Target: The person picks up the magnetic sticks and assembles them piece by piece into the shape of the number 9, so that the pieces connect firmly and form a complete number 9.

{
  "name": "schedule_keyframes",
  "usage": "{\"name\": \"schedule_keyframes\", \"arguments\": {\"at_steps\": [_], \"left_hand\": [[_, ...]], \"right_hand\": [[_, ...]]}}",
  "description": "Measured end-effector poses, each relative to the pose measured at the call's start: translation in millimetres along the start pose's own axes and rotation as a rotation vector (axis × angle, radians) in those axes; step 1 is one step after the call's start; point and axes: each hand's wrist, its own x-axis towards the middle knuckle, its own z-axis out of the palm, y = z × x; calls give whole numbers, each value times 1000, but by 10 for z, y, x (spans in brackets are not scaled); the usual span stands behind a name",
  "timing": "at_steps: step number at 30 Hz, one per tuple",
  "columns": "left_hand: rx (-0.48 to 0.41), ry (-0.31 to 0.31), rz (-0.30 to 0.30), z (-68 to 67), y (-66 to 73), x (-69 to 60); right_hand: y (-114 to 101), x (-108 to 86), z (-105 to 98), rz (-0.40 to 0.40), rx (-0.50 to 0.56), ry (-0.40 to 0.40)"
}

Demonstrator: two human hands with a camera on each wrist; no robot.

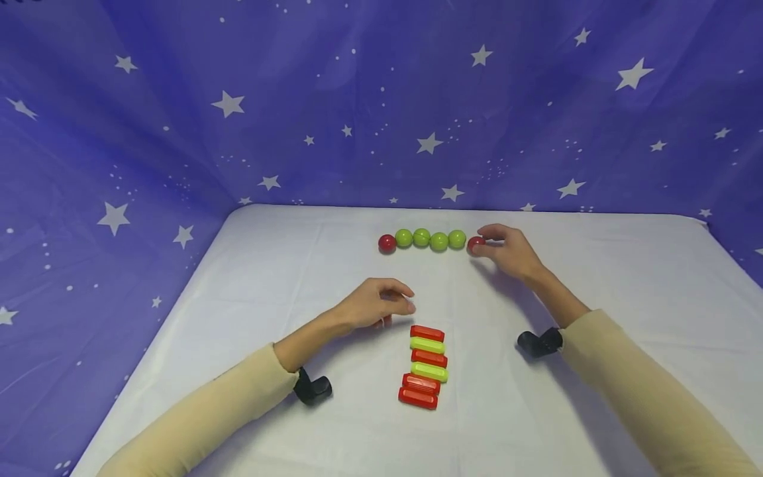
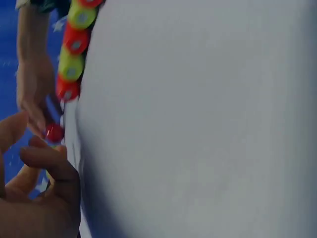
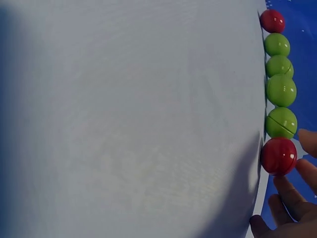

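In the head view six shiny balls stand in a slightly uneven row at the back of the table. A red ball (image 1: 387,244) is at the left end, then several green balls (image 1: 439,242), and another red ball (image 1: 475,244) at the right end. My right hand (image 1: 509,253) pinches this right-hand red ball (image 3: 279,156) between thumb and fingers. Over the table, left of a stack of red and yellow-green bars, hovers my left hand (image 1: 372,303), its fingers loosely bent around nothing. The nearest of these is the top red bar (image 1: 427,332).
Below that bar lie a yellow-green bar (image 1: 427,345) and several more, side by side toward the front. White cloth covers the table (image 1: 268,265). A purple star-patterned curtain (image 1: 381,99) hangs behind and to the left. Black wrist cameras (image 1: 539,342) sit at both sleeves.
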Motion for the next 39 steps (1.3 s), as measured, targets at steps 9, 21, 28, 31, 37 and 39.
{"name": "schedule_keyframes", "arguments": {"at_steps": [9,21,28,31,37,39], "left_hand": [[79,-117,65,133,-42,23],[205,-181,157,125,-75,40],[183,-188,123,121,-64,12],[188,-191,126,120,-63,7],[201,-194,129,120,-59,-2],[203,-194,127,121,-60,-4]], "right_hand": [[26,3,51,18,-61,-29],[38,-7,59,5,-133,13],[51,-16,63,3,-127,14],[59,-20,68,3,-128,19],[69,-20,71,9,-130,22],[73,-24,70,13,-130,22]]}}
